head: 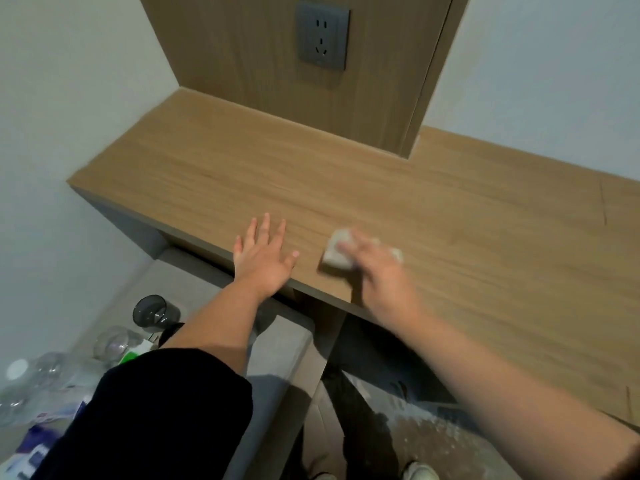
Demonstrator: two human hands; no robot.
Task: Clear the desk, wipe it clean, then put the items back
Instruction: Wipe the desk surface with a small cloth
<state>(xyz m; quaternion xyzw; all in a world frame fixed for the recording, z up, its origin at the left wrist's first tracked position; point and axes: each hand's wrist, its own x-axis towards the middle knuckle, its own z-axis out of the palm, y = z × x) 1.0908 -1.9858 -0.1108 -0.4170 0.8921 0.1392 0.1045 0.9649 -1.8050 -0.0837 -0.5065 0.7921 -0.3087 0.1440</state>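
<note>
The wooden desk (398,202) has nothing on its top except my hands and a cloth. My right hand (377,271) presses a folded white cloth (337,252) onto the desk near its front edge; both are motion-blurred. My left hand (265,258) lies flat with fingers spread on the front edge, just left of the cloth. Items from the desk sit on a grey surface (277,358) at lower left: a dark cup (154,311), a clear glass (112,342) and plastic bottles (38,375).
A wood panel with a grey wall socket (322,36) rises behind the desk. White walls close in on the left and at the back right. Below the desk is speckled floor (433,441), where a shoe (420,472) shows.
</note>
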